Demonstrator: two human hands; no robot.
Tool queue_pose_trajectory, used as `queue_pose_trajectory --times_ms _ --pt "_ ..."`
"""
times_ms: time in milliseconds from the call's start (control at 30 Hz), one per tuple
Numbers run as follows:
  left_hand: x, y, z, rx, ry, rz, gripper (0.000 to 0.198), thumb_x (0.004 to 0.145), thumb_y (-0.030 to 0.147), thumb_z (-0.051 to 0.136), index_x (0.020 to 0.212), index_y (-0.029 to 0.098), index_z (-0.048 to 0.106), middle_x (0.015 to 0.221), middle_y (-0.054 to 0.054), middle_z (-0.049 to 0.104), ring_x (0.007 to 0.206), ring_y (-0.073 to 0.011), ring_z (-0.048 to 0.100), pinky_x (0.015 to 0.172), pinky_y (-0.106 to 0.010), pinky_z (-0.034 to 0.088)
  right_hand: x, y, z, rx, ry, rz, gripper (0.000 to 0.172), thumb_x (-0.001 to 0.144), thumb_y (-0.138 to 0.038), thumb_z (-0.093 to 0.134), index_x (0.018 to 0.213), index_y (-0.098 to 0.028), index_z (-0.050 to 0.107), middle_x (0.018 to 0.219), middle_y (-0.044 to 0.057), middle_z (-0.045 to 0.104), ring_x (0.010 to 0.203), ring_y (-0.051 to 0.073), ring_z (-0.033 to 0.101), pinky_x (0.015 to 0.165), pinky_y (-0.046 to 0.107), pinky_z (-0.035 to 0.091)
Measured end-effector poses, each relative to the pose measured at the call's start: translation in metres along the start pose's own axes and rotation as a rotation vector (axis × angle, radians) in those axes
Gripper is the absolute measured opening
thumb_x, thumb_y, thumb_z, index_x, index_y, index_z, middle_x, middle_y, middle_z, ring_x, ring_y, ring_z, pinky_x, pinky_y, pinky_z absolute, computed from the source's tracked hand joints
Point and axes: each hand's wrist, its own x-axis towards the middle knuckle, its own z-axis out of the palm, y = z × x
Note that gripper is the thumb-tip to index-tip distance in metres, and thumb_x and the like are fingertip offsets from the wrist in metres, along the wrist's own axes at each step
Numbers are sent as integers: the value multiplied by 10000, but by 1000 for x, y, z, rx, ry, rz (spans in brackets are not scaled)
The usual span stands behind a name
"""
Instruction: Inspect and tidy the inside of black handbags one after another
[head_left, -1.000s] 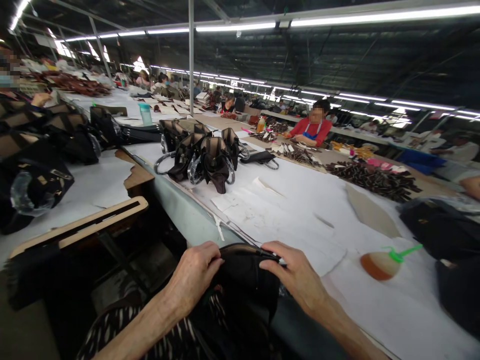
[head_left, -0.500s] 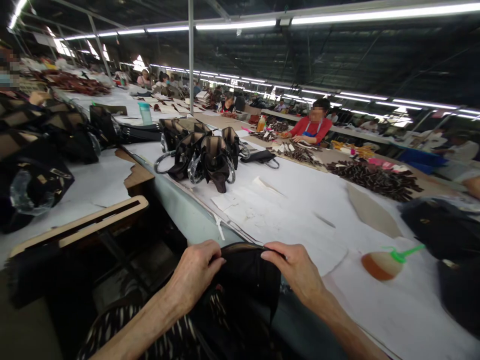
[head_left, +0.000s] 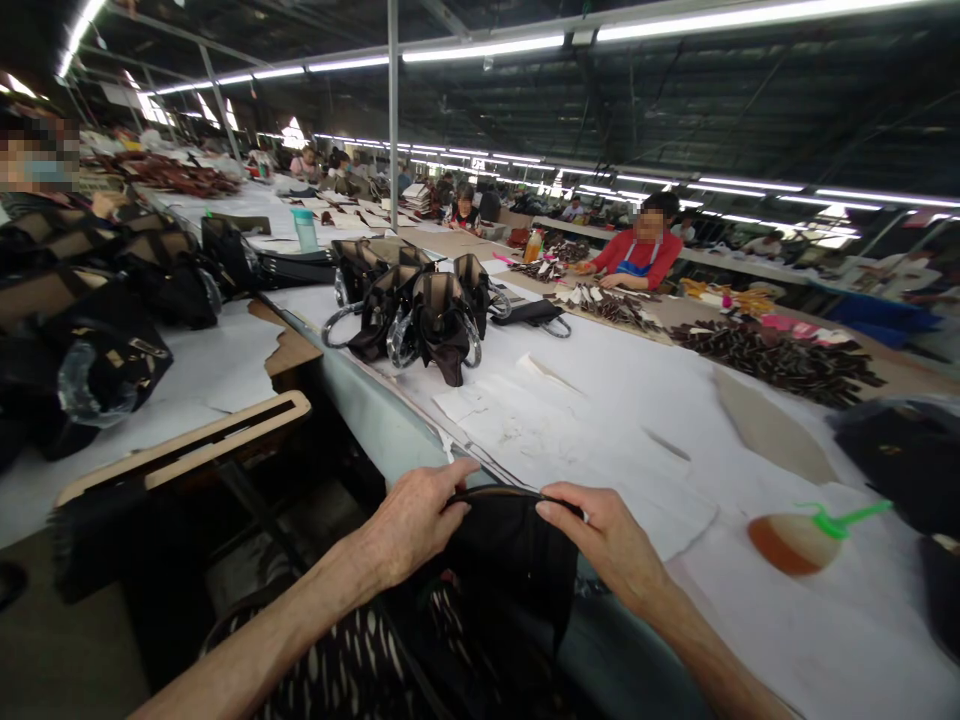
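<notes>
A black bag (head_left: 517,560) hangs from my two hands at the near edge of the table, its top rim stretched in a curve between them. My left hand (head_left: 420,520) pinches the rim's left end between thumb and fingers, the index finger lying out along it. At the right end, my right hand (head_left: 600,525) grips the same rim between thumb and index finger. The lower part of the bag sinks into shadow over my dark patterned clothing (head_left: 337,650).
White paper covers the table (head_left: 600,400). Several black handbags (head_left: 439,320) with plastic-wrapped handles stand ahead. A bottle of amber liquid (head_left: 802,540) lies at right. On the left, a slotted wooden board (head_left: 225,440) juts out near more bags (head_left: 97,350). A person in red (head_left: 637,255) sits across.
The view has swung slightly left, so everything sits further right. My left index finger has lifted and straightened along the rim. Both hands still hold the bag.
</notes>
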Motion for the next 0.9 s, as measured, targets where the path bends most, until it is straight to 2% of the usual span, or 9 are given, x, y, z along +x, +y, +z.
queue_pose_trajectory --times_ms 133,267,400,500,600,767,900 --pt "10 6 -2 12 -76 76 203 783 143 448 895 216 601 780 5 633 738 -146 579 661 -212 404 1 -2 -1 21 -23 -8 250 860 -349 459 789 -190 639 702 -21 620 680 165 543 632 249 396" --pt "19 15 0 69 -106 99 158 763 228 538 910 220 595 725 15 622 688 -155 575 598 -215 386 1 -1 0 40 -29 -7 228 853 -325 468 780 -188 635 673 -32 593 650 148 520 593 233 376" --pt "26 22 5 176 -140 60 286 687 377 642 920 217 603 739 -6 635 706 -194 587 590 -240 381 2 1 3 22 -18 1 218 841 -306 476 749 -180 628 630 -37 563 608 134 494 555 227 351" --pt "31 23 9 231 -141 19 207 702 342 615 859 207 610 726 -18 635 709 -201 589 583 -243 369 3 2 4 2 -2 -13 205 832 -296 483 741 -180 624 619 -37 555 601 131 487 557 226 347" --pt "34 17 12 175 -134 17 111 731 259 558 809 210 619 721 -7 635 715 -178 583 615 -237 373 3 2 5 -8 8 -21 190 824 -292 489 736 -184 619 617 -38 556 600 131 489 563 225 348" --pt "36 6 15 -20 -167 37 110 735 241 543 768 202 640 670 22 618 662 -142 543 607 -215 373 3 2 4 11 -2 -15 197 825 -303 487 729 -188 615 612 -39 552 591 130 487 552 220 349" --pt "35 5 14 -60 -169 53 143 759 241 518 779 190 649 677 24 623 642 -133 529 613 -213 376 3 2 2 14 -7 -22 200 827 -305 486 728 -188 615 612 -40 550 592 128 484 553 219 352"
